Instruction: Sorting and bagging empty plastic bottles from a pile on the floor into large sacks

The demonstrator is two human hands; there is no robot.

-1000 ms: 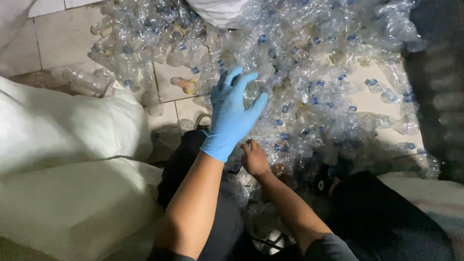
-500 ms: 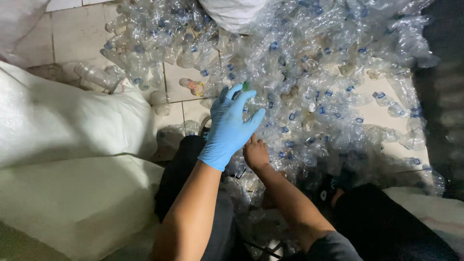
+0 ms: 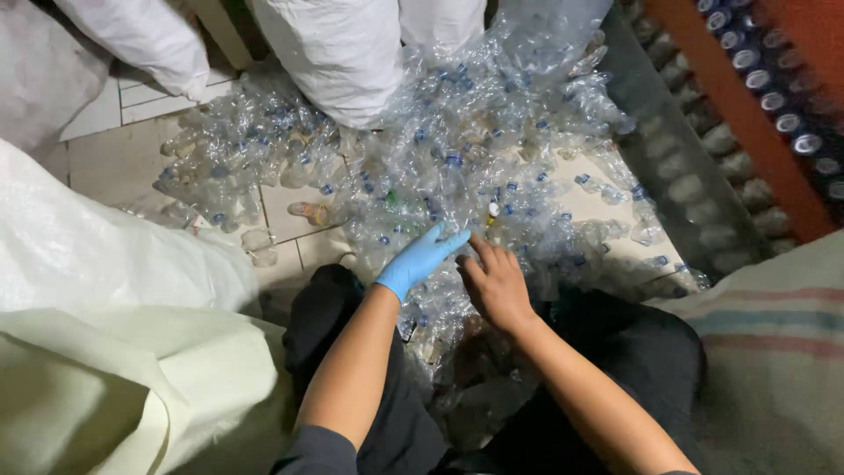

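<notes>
Head view shows your left hand (image 3: 420,261), in a blue glove, lying flat with fingers spread on the pile of clear plastic bottles (image 3: 457,167); your bare right hand (image 3: 494,283) rests just beside it with fingers bent down into the pile, and I cannot tell if it holds one. These bottles lie under and just past both hands; they look light, thin, squashy and a bit slippery; grab one round its middle or neck; white sacks (image 3: 114,264) sit beside your left arm.
</notes>
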